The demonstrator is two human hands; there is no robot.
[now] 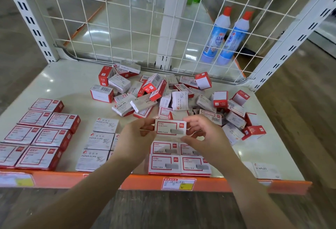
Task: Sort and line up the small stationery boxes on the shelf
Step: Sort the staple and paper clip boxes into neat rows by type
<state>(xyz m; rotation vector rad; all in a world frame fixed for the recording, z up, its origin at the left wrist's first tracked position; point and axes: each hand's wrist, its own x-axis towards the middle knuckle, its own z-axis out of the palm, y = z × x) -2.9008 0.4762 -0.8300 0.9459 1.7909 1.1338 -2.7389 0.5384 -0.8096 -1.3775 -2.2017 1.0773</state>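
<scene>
Red-bordered and white, the small staple box point(170, 127) is lifted between both hands just above the shelf point(69, 86), label face up toward the camera and its long axis running left to right. The left hand point(135, 138) pinches its left short end with thumb and fingertips, and the right hand point(203, 134) pinches the right end, fingers curled over the top edge and thumb under the lower one; neither hand is spread or free. Directly below and slightly nearer the person lies the block of matching boxes point(179, 159), two across and two deep, flat at the shelf's orange front lip point(76, 177), their long axes also lying left to right. So the held box is already turned the same way as its group and, in my judgement, needs no rotation, only a short drop onto the bare shelf just behind the back row. That spot lies between the hands, so neither is clearly nearer. Behind the hands, toward the wire grid back point(127, 19), sits the unsorted heap of boxes point(172, 94), tilted every way. To the left, well apart, are the sorted rows of grey paper clip boxes point(98, 145) and larger red-framed boxes point(38, 134), and a lone grey staples box point(266, 170) lies at the front right.
</scene>
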